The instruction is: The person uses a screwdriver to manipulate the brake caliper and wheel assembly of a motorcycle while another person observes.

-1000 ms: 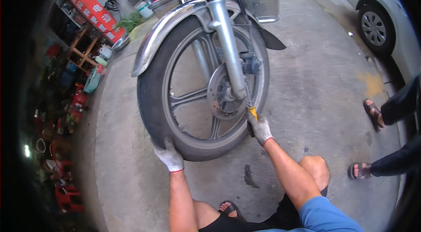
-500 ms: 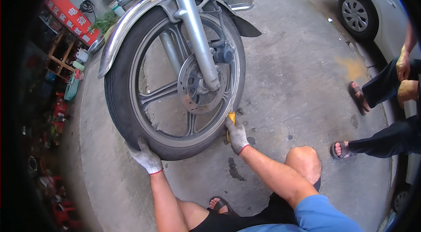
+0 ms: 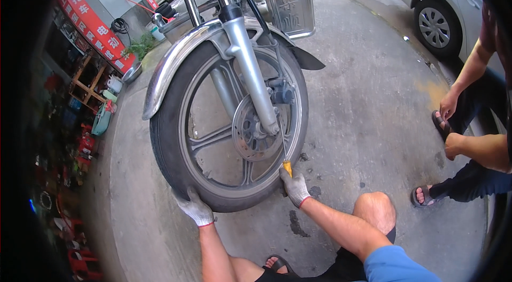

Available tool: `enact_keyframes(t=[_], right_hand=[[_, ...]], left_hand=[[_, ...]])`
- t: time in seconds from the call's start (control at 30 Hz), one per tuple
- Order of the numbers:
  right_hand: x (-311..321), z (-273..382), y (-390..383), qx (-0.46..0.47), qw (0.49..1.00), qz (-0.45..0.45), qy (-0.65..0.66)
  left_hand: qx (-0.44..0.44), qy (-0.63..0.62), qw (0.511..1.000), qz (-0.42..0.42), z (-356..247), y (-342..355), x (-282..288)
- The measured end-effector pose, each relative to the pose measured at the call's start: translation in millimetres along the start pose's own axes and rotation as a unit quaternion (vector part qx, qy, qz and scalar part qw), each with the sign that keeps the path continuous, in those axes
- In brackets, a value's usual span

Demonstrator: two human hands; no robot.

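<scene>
A motorcycle's front wheel stands in front of me, with a black tire (image 3: 169, 146), grey cast spokes and a brake disc (image 3: 248, 138) beside the silver fork leg (image 3: 250, 74). My left hand (image 3: 196, 208), in a pale knitted glove, grips the tire low on its left side; its fingertips are partly hidden by the rubber. In my gloved right hand (image 3: 296, 188) is a screwdriver (image 3: 287, 167) with a yellow handle. Its thin shaft points up past the rim toward the disc and the lower fork end. Where the tip ends is hard to make out.
At right, another person's hands (image 3: 449, 105) and sandalled feet are near a silver car (image 3: 469, 10). A metal side box (image 3: 290, 7) hangs behind the wheel. Red banners (image 3: 96, 29), a wooden rack (image 3: 88, 77) and clutter line the left. Dark stains mark the concrete.
My view has shifted, so the wheel sits lower and farther right in the picture. The screwdriver's shaft now leans more to the left at its top. The other person's arms reach farther into view.
</scene>
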State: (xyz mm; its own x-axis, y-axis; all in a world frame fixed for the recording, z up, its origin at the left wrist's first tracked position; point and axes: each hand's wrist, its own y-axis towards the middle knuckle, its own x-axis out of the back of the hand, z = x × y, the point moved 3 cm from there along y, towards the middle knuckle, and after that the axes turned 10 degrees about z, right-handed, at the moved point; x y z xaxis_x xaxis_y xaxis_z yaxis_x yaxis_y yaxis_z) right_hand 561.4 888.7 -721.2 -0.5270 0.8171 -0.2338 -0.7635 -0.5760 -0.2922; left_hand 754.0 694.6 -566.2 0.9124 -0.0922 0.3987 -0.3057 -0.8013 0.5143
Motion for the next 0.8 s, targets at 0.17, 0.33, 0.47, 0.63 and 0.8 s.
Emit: enact_keyframes(t=[0.17, 0.33, 0.47, 0.63, 0.8], right_hand=[[3, 23, 3, 0.008, 1.000, 0.026, -0.004], [17, 34, 23, 0.016, 0.992, 0.036, -0.120], [22, 48, 24, -0.012, 0.995, 0.073, -0.062], [30, 57, 30, -0.017, 0.993, 0.107, -0.047], [30, 64, 28, -0.060, 0.987, 0.151, 0.010]], left_hand=[[0.001, -0.039, 0.999, 0.014, -6, -1, 4], [0.033, -0.001, 0.999, -0.001, -4, -2, 2], [0.022, -0.029, 0.999, 0.010, -3, -1, 4], [-0.006, -0.027, 0.999, 0.016, -10, -1, -3], [-0.005, -0.001, 1.000, 0.009, -4, 0, 0]])
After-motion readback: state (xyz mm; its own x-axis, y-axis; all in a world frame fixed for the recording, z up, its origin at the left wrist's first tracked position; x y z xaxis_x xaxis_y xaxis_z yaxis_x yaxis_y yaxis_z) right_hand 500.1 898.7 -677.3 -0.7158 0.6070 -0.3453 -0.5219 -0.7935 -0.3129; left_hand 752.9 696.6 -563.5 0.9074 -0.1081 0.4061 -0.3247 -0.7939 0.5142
